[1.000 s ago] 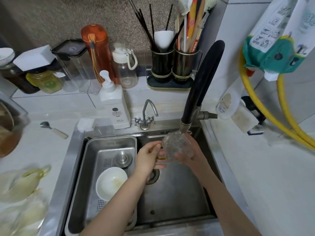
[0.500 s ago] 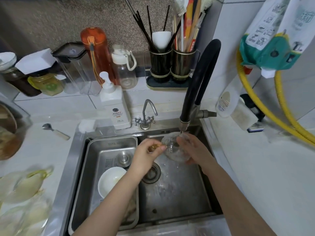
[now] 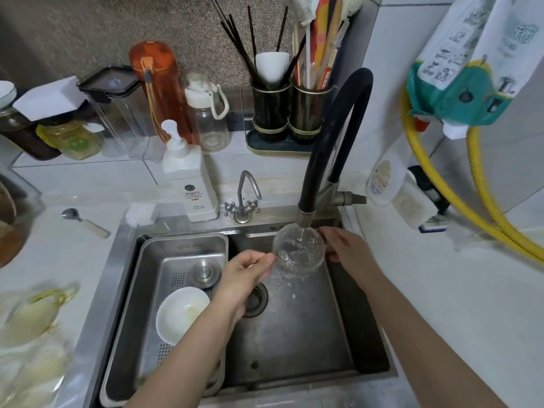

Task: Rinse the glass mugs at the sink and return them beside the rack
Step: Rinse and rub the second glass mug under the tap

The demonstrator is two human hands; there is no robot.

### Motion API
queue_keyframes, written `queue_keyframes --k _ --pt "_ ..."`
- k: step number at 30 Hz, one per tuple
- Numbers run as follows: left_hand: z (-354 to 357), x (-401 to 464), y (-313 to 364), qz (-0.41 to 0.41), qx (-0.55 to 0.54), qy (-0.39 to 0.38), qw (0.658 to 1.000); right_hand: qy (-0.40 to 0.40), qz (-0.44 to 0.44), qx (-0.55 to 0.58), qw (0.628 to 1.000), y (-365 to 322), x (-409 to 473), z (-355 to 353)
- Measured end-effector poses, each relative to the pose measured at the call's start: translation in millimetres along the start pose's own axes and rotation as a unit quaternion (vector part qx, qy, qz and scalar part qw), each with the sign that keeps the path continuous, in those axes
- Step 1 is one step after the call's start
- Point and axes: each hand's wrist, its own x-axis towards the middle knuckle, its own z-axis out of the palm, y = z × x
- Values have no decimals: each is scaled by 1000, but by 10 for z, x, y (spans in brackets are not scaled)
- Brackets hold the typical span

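- 1 glass mug (image 3: 298,251) is held upright over the sink (image 3: 294,334), mouth up, directly under the spout of the black faucet (image 3: 332,136); a stream of water runs into it and spills off its lower edge.
- Left hand (image 3: 245,278): fingers curled, thumb and forefinger pinching the mug's handle at its left side.
- Right hand (image 3: 348,248): fingers fairly straight, laid against the mug's right wall; they steady it and do not wrap round it.
- Sink, left part: a steel strainer tray (image 3: 182,248) holds a white bowl (image 3: 181,315) and a round metal plug (image 3: 205,271). The drain (image 3: 257,300) lies below the mug.
- A small chrome tap (image 3: 243,198) stands on the sink's rear ledge, left of the black faucet.
- A white pump bottle (image 3: 188,181) stands just left of the small tap. Its label bears a round dark emblem and small print, too small to read.
- Rear ledge: an orange bottle (image 3: 156,86), a clear bottle with white cap (image 3: 207,113), and 2 dark utensil cups (image 3: 291,113) holding chopsticks and brushes.
- On the counter at left lies a spoon (image 3: 84,220); yellowish glassware (image 3: 32,316) near the left edge is blurred.
- At right, a yellow hose (image 3: 471,184) runs down the tiled wall, and a printed bag (image 3: 465,66) hangs above; its writing is not legible.
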Motion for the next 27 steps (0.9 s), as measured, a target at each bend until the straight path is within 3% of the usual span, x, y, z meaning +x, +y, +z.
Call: queue_keyframes --k 7,11,27 --pt "174 -17 -64 -32 0 31 999 -7 -1 -162 987 105 497 -407" --pt "293 0 -25 -9 2 38 999 -1 -15 -232 973 217 839 -558" --pt "321 -38 84 37 17 49 998 12 -10 -157 987 4 703 -393"
